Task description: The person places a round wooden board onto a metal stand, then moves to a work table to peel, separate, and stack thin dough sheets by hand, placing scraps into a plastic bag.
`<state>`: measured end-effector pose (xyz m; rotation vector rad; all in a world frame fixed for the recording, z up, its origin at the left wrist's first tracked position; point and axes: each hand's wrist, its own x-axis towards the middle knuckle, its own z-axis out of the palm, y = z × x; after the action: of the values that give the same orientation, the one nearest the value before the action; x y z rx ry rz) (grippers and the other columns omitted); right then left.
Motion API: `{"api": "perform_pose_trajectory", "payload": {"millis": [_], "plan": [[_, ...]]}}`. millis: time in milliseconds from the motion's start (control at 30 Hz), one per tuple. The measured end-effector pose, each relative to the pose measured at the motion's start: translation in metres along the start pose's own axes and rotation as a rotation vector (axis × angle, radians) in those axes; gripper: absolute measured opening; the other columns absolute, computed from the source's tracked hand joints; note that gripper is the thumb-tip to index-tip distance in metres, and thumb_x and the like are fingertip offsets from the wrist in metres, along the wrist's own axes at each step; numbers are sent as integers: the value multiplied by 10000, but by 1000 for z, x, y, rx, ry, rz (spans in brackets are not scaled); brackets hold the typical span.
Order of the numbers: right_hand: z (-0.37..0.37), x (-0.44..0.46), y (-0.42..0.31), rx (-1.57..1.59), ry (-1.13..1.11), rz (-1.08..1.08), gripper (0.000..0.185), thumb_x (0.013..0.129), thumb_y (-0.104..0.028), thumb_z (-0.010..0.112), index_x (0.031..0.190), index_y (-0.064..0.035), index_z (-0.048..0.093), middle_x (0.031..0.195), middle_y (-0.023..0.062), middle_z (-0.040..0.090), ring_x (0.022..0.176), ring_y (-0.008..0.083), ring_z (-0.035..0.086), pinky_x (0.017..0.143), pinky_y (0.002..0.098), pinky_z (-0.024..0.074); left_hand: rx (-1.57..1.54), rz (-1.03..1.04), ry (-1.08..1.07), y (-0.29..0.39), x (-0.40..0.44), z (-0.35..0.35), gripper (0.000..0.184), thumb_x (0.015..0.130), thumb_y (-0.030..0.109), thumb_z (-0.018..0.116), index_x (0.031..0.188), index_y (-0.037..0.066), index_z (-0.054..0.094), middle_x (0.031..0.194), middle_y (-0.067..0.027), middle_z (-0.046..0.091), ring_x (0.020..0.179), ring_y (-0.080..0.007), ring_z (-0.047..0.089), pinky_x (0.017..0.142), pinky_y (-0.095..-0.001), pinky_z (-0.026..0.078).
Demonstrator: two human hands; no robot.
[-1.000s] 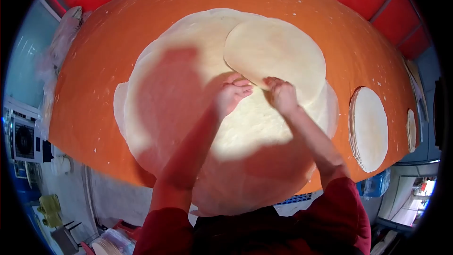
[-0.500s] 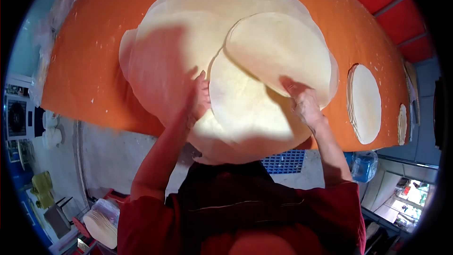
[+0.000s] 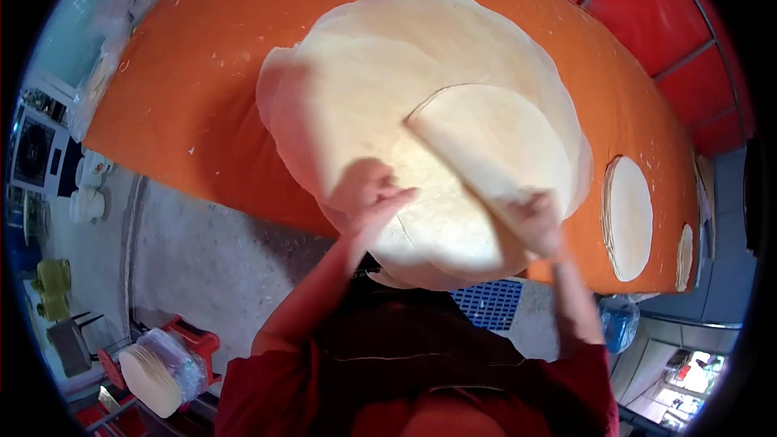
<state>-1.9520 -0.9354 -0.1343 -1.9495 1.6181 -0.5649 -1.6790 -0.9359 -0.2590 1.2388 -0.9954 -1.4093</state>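
Note:
A wide heap of thin, pale round sheets (image 3: pixel 380 73) overlaps on the orange cloth of the table. On its right part lies a smaller round sheet (image 3: pixel 510 129) with a straight, raised edge running diagonally toward me. My right hand (image 3: pixel 538 218), blurred, is closed on the near end of that edge. Over the near middle of the heap, my left hand (image 3: pixel 380 194) has its fingers drawn together; whether they pinch a sheet is too blurred to tell.
A stack of round sheets (image 3: pixel 630 218) and a smaller one (image 3: pixel 685 257) lie at the table's right. Below left, a red stool (image 3: pixel 202 343) stands beside bagged round sheets (image 3: pixel 150 380). A blue crate (image 3: pixel 490 303) and a blue water jug (image 3: pixel 618 324) sit under the near edge.
The view has shifted and turned. My right hand has moved toward the near right along the sheet's edge. My left hand, earlier spread, has drawn its fingers together, and the smaller sheet's near-left part is folded back.

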Motion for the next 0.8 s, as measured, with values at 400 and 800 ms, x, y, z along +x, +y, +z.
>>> {"api": "perform_pose_trajectory", "payload": {"millis": [400, 800], "plan": [[-45, 157, -177, -640, 120, -593, 256, 694, -23, 492, 919, -13, 615, 748, 157, 620, 653, 258, 598, 596, 342, 466, 785, -53, 684, 48, 4, -126, 279, 687, 297, 646, 680, 36, 548, 692, -123, 593, 682, -302, 569, 609, -393, 434], [153, 111, -118, -600, -24, -688, 86, 674, -89, 497, 683, -56, 577, 724, 117, 606, 605, 238, 594, 533, 382, 463, -621, -172, 327, 56, 5, -112, 328, 853, 253, 425, 1007, -36, 449, 865, -175, 596, 728, -283, 604, 619, -353, 514]]}}
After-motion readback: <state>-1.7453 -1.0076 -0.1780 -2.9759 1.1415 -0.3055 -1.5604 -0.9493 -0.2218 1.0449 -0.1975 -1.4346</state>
